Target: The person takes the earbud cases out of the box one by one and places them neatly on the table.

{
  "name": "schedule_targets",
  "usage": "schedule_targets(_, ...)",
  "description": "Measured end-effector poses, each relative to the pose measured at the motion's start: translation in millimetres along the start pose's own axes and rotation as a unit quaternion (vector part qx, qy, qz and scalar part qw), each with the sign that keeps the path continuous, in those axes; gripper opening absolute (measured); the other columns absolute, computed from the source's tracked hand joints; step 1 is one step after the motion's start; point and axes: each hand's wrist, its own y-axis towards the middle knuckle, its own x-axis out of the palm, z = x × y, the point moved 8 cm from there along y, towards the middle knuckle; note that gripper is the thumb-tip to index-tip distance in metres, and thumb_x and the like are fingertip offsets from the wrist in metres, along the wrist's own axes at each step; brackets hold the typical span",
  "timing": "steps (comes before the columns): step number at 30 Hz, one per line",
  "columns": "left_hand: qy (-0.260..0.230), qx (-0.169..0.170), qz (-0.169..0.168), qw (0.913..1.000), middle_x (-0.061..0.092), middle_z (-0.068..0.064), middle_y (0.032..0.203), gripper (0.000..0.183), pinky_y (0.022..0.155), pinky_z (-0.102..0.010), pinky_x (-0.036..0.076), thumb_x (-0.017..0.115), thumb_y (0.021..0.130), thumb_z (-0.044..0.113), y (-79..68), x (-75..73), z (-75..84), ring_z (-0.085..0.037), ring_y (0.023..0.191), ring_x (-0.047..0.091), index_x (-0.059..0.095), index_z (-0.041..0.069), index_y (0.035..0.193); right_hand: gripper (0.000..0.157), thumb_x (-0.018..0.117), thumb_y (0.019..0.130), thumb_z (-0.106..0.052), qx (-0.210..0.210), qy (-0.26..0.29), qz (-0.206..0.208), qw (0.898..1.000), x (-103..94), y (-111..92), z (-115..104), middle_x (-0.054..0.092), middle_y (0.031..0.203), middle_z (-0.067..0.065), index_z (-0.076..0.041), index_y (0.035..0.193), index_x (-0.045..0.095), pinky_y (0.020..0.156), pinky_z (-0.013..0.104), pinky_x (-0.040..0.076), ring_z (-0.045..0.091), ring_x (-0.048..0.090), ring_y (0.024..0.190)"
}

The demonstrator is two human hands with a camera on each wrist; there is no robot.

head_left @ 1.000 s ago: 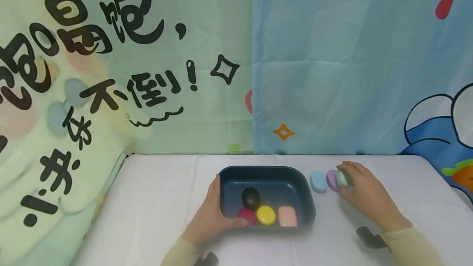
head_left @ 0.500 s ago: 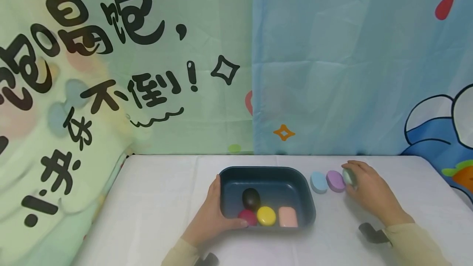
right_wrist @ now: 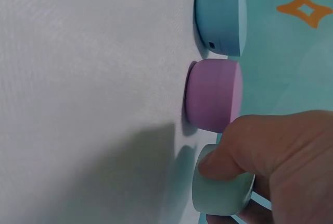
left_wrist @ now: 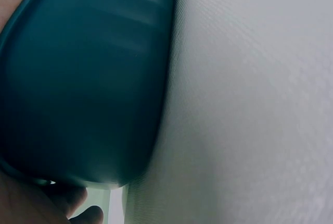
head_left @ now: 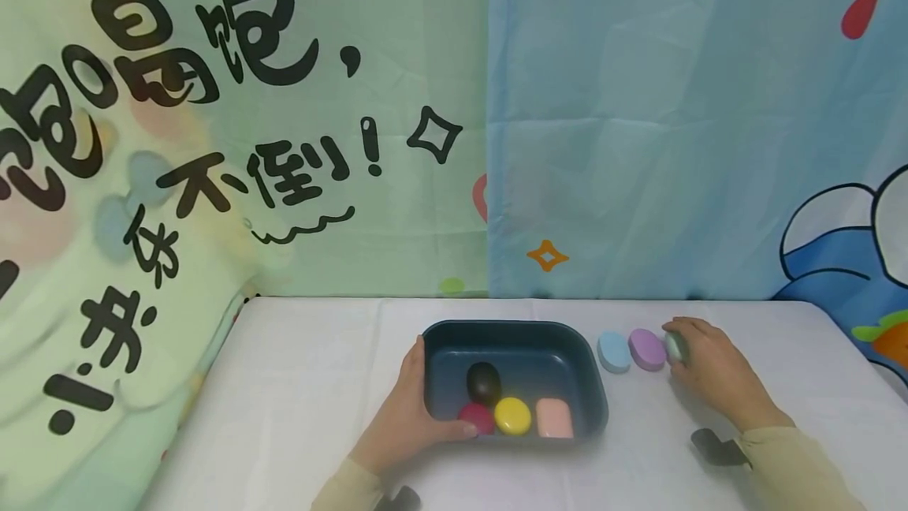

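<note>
My left hand (head_left: 407,408) grips the left end of a dark blue rectangular bin (head_left: 578,377), thumb along its front rim. In the left wrist view the bin's side wall (left_wrist: 88,78) fills much of the picture, with fingers curled around its edge. My right hand (head_left: 720,369) pinches a pale green round block (head_left: 676,345) between thumb and fingers. The right wrist view shows the green block (right_wrist: 218,193) low over the cloth, beside a purple round block (right_wrist: 210,96). Beyond the purple one stands a light blue round block (head_left: 613,352), closest to the bin.
Inside the bin lie a black rounded piece (head_left: 484,382), a dark red one (head_left: 477,416), a yellow disc (head_left: 513,415) and a pink square-ish block (head_left: 554,418). White cloth (head_left: 305,385) covers the table. Printed curtains (head_left: 638,140) hang behind and at the left.
My right hand has moved a little to the right and down with the green block, so more of the purple block shows. The left hand and bin have stayed in place.
</note>
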Motion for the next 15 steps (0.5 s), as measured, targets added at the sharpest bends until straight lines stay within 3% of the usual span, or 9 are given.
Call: schedule_targets(15,-0.002,0.001,0.001,1.0,0.014,-0.009,0.167,0.136,0.115,-0.052,0.031,0.09,0.068,0.051,0.1,-0.6,0.0,-0.03,0.148,0.027,0.002,0.006,0.162,0.052,0.072,0.077,0.008,0.012,0.012,-0.053,0.998,12.4,4.0,5.5,0.045,0.132,0.042,0.017,0.125,0.054,0.1,0.071,0.033,0.06,0.041,0.122)
